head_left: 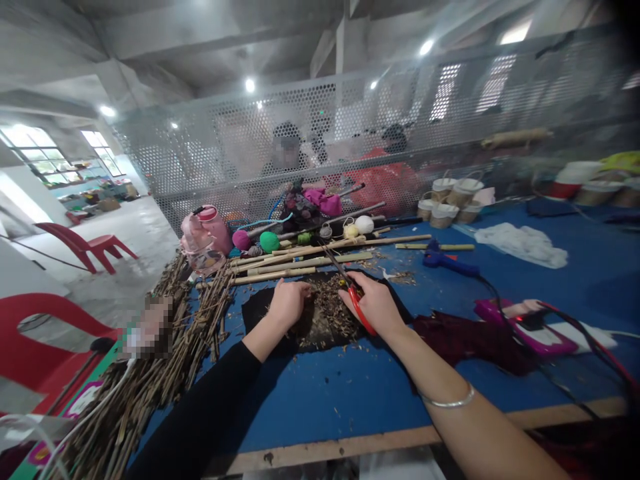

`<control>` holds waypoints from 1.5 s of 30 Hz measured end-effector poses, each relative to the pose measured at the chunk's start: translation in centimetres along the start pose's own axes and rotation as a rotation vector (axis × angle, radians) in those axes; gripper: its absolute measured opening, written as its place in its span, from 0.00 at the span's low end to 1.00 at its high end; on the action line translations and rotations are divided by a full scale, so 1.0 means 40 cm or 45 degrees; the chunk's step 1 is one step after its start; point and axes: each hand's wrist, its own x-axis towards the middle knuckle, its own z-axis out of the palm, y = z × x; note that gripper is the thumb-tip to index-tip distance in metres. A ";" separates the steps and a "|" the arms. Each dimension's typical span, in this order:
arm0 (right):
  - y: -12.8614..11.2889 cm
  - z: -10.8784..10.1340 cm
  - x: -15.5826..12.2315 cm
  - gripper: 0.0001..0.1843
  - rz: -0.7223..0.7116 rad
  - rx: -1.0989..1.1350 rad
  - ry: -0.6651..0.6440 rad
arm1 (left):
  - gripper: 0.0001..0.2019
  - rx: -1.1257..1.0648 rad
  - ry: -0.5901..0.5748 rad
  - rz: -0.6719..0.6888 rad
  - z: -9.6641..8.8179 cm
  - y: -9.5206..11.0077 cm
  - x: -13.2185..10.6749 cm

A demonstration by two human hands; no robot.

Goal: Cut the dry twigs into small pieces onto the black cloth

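On the blue tabletop (310,407), a brown heap of dry chips (327,303) lies on black cloth (256,310) between the curled left hand (287,303), whose hold I cannot tell, and the right hand (377,303), gripping red-handled metal scissors (359,310). Beyond lie pale straight sticks (283,274), then a grey perforated metal screen (200,153).
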 end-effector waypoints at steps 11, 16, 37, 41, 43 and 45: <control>0.009 0.006 0.002 0.18 0.027 0.023 0.010 | 0.14 0.081 0.015 0.155 0.001 -0.080 -0.058; 0.014 0.002 0.005 0.19 0.057 0.030 0.096 | 0.15 0.120 0.123 0.068 -0.014 -0.066 -0.055; -0.006 -0.010 0.004 0.20 0.119 0.120 -0.022 | 0.10 -0.140 0.085 -0.026 -0.005 0.008 0.017; -0.038 -0.033 0.002 0.24 0.235 0.118 -0.198 | 0.07 -0.666 0.295 -0.308 -0.012 0.018 0.006; -0.060 -0.051 -0.006 0.27 0.294 0.097 -0.348 | 0.06 -1.031 0.310 -0.429 -0.005 0.022 -0.001; -0.079 -0.070 -0.021 0.29 0.290 0.064 -0.505 | 0.05 -1.432 0.271 -0.525 0.004 0.027 -0.008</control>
